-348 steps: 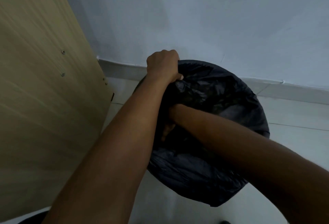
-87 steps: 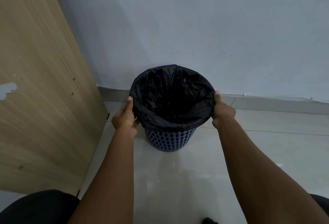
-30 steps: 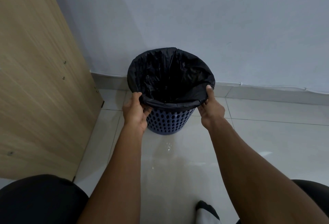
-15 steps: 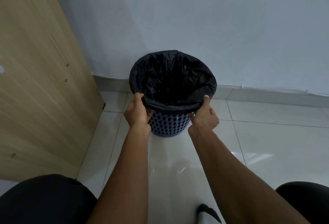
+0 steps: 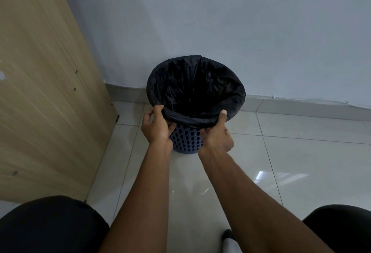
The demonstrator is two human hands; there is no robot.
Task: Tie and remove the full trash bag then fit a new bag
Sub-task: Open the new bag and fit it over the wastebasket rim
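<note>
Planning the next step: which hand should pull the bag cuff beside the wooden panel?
Likely the left hand: it grips the bag cuff nearest the wooden panel. The right hand is farther.

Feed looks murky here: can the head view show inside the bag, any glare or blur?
Head view: dim overall; inside of the bag reads near black, no detail; pale glare on the floor tiles at right; left hand and right hand sharp.

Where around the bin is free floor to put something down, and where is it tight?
Free: floor tiles right of the bin, below the skirting. Narrower: between bin and wooden panel. Crowded: the bin's front, where left hand and right hand grip the black bag.
</note>
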